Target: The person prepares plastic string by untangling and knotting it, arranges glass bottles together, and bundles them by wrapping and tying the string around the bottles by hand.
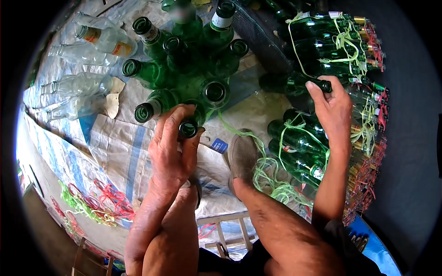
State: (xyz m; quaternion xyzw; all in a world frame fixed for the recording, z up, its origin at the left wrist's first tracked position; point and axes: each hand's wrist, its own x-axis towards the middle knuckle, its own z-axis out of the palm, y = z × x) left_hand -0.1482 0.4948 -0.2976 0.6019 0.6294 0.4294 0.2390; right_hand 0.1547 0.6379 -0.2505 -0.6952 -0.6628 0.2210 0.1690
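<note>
My left hand (171, 145) is closed around the neck of a green glass bottle (188, 128), its open mouth facing up at me. That bottle stands at the near edge of a cluster of upright green bottles (179, 80). Over on the right, my right hand (332, 108) has its thumb and fingers wrapped round the neck of another green bottle (290, 84). This one lies on its side, neck to the right, beside stacked green bottles (313, 50) tied with light green twine (343, 43). Its underside is hidden.
Clear glass bottles (78, 85) lie on the left of the woven sheet (115, 142). Loose green twine (276, 184) trails by my shoe (242, 156). More tied bottles (299, 152) lie below my right hand. Tangled red and green twine (99, 202) sits at lower left.
</note>
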